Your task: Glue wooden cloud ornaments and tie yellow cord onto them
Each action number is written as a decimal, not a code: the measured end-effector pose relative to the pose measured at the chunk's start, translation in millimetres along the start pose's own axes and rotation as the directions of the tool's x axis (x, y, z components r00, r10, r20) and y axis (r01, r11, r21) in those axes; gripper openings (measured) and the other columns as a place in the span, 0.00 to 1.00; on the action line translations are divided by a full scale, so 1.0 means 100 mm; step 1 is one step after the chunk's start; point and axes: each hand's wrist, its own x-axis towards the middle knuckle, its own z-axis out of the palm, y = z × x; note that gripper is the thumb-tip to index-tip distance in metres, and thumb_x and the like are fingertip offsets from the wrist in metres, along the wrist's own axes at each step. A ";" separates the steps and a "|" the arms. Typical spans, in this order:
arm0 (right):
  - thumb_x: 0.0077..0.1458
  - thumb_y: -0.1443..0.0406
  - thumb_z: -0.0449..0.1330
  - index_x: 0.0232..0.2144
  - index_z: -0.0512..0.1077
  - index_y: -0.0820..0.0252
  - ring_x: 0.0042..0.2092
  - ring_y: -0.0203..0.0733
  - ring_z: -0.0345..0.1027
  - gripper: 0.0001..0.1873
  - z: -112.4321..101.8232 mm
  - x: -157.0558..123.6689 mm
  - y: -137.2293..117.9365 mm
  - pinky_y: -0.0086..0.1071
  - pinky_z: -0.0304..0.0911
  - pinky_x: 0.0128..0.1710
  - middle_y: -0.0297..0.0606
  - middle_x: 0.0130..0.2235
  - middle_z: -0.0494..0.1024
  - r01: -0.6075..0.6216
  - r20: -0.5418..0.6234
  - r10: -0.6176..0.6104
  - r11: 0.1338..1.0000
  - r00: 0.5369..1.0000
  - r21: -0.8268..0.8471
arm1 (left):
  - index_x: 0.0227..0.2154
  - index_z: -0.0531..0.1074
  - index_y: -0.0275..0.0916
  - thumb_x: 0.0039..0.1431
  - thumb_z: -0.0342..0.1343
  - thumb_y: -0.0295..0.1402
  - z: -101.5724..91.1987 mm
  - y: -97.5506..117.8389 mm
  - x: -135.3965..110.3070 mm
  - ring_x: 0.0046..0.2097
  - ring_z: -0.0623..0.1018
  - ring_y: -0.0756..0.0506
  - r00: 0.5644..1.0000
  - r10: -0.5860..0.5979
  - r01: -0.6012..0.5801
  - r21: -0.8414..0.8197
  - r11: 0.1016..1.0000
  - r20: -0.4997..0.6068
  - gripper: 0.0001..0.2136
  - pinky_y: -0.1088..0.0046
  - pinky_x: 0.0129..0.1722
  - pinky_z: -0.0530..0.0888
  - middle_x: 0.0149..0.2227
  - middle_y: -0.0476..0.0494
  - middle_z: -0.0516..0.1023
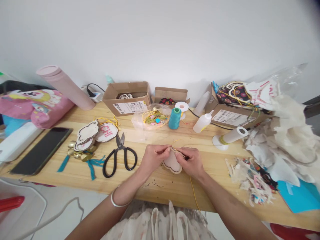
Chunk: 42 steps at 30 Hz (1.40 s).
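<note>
Between my two hands is a small cloud-shaped plaque (172, 162), pale in the middle with a brown edge line. My left hand (155, 156) pinches its upper left edge, and my right hand (191, 161) grips the upper right edge with the thumb on its face. A yellow cord (193, 191) hangs from near my right hand over the table's front edge. Left of my hands lie black-handled scissors (120, 155), blades apart. Farther left, similar plaques (87, 131) are stacked beside brass bells (80, 153) with teal tassels.
Behind stand a teal thread cone (174, 118), a white squeeze bottle (203, 122), a spool with yellow cord (230, 137) and open cardboard boxes (130, 108). Fabric scraps (257, 181) lie to the right. A phone (42, 151) and pink tube (67, 88) are at left.
</note>
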 end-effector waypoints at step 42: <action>0.39 0.60 0.61 0.19 0.74 0.66 0.20 0.28 0.54 0.12 -0.18 0.10 0.19 0.24 0.49 0.19 0.31 0.17 0.68 -0.540 0.316 0.441 0.733 0.840 0.413 | 0.27 0.78 0.35 0.48 0.54 0.37 -0.20 0.03 0.40 0.21 0.69 0.52 0.834 0.007 0.017 -0.038 0.999 0.551 0.11 0.80 0.21 0.65 0.22 0.47 0.76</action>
